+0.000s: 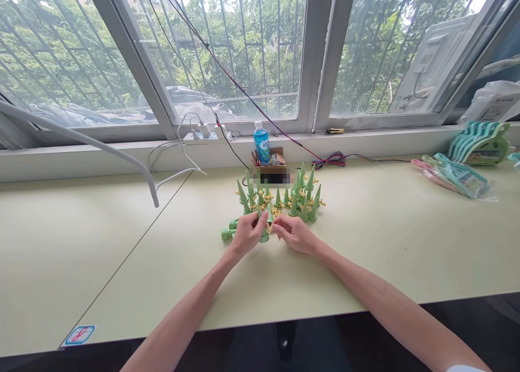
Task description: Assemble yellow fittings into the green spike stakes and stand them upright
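Observation:
My left hand (248, 232) is closed around a green cone-shaped watering spike (264, 236), its wide threaded-looking end pointing down. At the spike's side sits a small yellow valve (268, 228), and the fingertips of my right hand (296, 233) are pinched against it. Just beyond my hands, several green spikes (304, 211) stand tip up, many with yellow valves on their sides. A loose pile of yellow valves (277, 212) lies among them. To the left of my left hand, green spikes lie on their sides, one with its ribbed end (226, 234) showing.
A blue-labelled bottle (262, 144) stands by a small cardboard box (279, 158) near the window. Coiled wires (331, 160) lie at the back. Green hangers (477, 143) and packaged items (459, 178) are at the far right. A white tube (122, 147) juts over the left of the table (162, 285).

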Action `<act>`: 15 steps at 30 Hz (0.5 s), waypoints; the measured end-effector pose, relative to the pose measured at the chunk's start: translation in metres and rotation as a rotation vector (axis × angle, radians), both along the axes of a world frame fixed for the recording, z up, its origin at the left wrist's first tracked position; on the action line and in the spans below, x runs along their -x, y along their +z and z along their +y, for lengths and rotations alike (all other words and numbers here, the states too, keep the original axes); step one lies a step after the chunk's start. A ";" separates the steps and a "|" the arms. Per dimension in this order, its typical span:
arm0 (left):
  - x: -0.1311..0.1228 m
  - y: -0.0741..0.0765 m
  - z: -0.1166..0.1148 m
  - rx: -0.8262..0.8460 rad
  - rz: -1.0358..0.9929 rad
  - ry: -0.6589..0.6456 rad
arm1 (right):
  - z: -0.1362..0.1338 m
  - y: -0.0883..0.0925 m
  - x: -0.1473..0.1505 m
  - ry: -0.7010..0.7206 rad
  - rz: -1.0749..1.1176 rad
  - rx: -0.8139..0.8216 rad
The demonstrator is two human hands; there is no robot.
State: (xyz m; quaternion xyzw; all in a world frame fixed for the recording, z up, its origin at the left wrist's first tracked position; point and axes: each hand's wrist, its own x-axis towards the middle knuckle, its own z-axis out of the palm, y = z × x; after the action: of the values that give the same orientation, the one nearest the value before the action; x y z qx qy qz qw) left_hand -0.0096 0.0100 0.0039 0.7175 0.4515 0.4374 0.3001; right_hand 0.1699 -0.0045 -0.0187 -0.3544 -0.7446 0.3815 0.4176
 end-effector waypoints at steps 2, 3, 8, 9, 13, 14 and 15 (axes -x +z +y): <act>0.000 0.000 0.000 0.001 -0.012 0.022 | 0.000 -0.001 0.000 0.017 0.032 0.005; 0.000 0.000 0.001 0.000 -0.015 0.030 | 0.000 -0.001 0.000 0.022 0.040 -0.001; -0.001 -0.001 0.000 0.003 -0.020 0.035 | 0.000 -0.001 0.000 0.014 0.035 -0.035; -0.002 -0.002 0.000 0.004 -0.020 0.035 | 0.000 -0.001 0.000 0.011 0.032 -0.039; -0.002 -0.003 -0.001 -0.005 -0.020 0.030 | 0.001 -0.001 0.000 0.007 0.038 -0.038; -0.002 -0.003 -0.001 -0.012 -0.019 0.025 | 0.001 -0.001 0.000 0.009 0.041 -0.035; -0.002 -0.004 -0.001 -0.021 -0.016 0.019 | 0.001 -0.001 0.000 0.011 0.042 -0.031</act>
State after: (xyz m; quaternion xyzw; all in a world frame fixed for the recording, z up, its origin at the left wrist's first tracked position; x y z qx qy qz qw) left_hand -0.0075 0.0089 0.0001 0.7128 0.4514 0.4506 0.2919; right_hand 0.1698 -0.0039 -0.0202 -0.3355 -0.7436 0.3794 0.4364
